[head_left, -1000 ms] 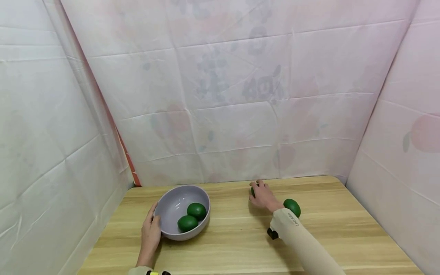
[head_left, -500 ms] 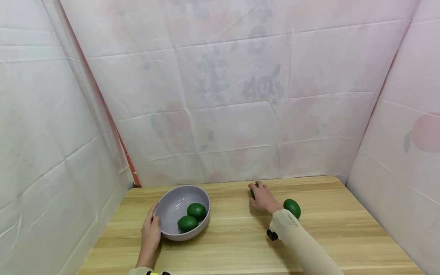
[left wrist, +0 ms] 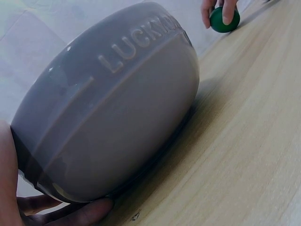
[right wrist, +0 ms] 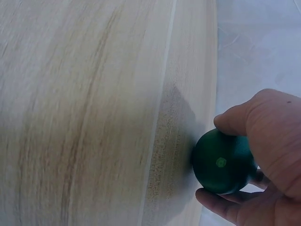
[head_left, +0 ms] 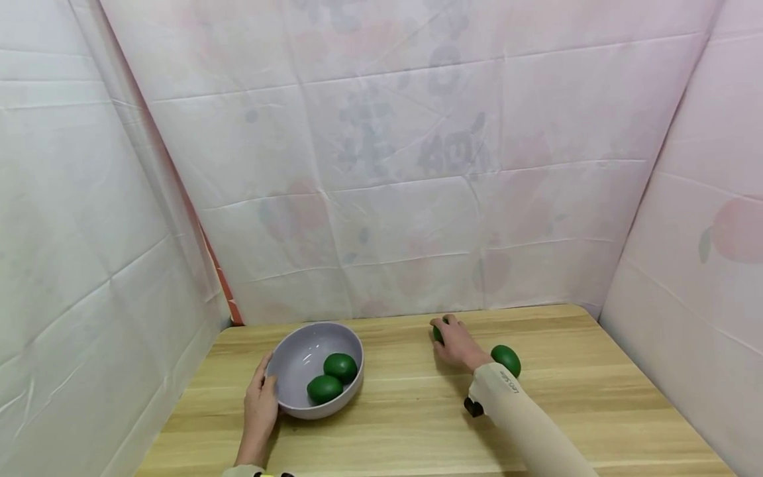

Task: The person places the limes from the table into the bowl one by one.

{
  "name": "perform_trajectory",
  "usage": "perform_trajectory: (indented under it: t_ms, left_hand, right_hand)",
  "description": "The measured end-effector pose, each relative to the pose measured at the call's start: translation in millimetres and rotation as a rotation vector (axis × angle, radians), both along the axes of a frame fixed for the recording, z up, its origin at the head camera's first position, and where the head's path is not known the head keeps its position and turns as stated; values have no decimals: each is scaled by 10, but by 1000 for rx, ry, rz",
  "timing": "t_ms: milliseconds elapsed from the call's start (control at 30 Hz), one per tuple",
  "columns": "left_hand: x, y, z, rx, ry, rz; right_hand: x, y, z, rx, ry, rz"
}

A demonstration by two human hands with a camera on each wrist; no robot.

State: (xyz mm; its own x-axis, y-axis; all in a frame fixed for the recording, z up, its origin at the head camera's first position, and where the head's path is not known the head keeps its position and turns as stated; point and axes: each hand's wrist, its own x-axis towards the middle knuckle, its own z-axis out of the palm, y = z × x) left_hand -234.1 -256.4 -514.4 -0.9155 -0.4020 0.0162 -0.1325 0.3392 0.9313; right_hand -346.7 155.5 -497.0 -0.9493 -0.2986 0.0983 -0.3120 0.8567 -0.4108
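Note:
On the left of the head view, my left hand point(head_left: 261, 405) holds a grey-purple bowl point(head_left: 292, 358) by its side. The left wrist view shows fingers point(left wrist: 89, 213) low against the bowl's underside, near the table. Inside the bowl lie two dark green avocados, one point(head_left: 341, 367) touching the other point(head_left: 324, 389). My right hand point(head_left: 457, 346) grips a third avocado point(right wrist: 221, 162) near the table's back edge, thumb on one side and fingers on the other. That avocado appears to rest on the table. Another avocado point(head_left: 506, 360) lies beside my right wrist.
A light wooden table point(head_left: 405, 424) spans the space beneath the hands. White printed sheets point(head_left: 393, 218) hang behind it and along both sides. The back sheet comes down right at the table's far edge.
Almost nothing differs. My right hand stays around the same avocado at the back, and my left hand stays at the bowl; the head view has shifted very slightly.

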Motion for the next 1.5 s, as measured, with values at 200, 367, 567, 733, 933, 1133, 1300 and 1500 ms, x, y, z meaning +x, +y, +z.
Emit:
perform_trajectory:
  t_ms: [200, 367, 567, 733, 933, 1133, 1300, 1500]
  left_hand:
    - [1, -7, -17, 4, 0, -2]
    - [-2, -8, -29, 14, -2, -7]
    - [-6, -3, -38, 4, 10, -1]
    - [6, -11, -53, -2, 2, -9]
    - [11, -23, -67, -20, -6, -6]
    - [-12, -21, -63, -9, 9, -7]
    - [-26, -24, -70, -15, 15, -7]
    - [-35, -32, -75, -17, 20, -20]
  right_hand:
    - [17, -29, 24, -12, 38, 18]
    - [12, -93, 95, -35, 83, 42]
    - [35, -209, 232, -43, 152, 89]
    - [91, -325, 371, -39, 152, 117]
    - [151, -481, 538, -66, 144, 143]
    - [184, -621, 647, -70, 177, 180]
    - [228, -724, 699, -103, 203, 213]
    - [300, -871, 759, -108, 204, 260]
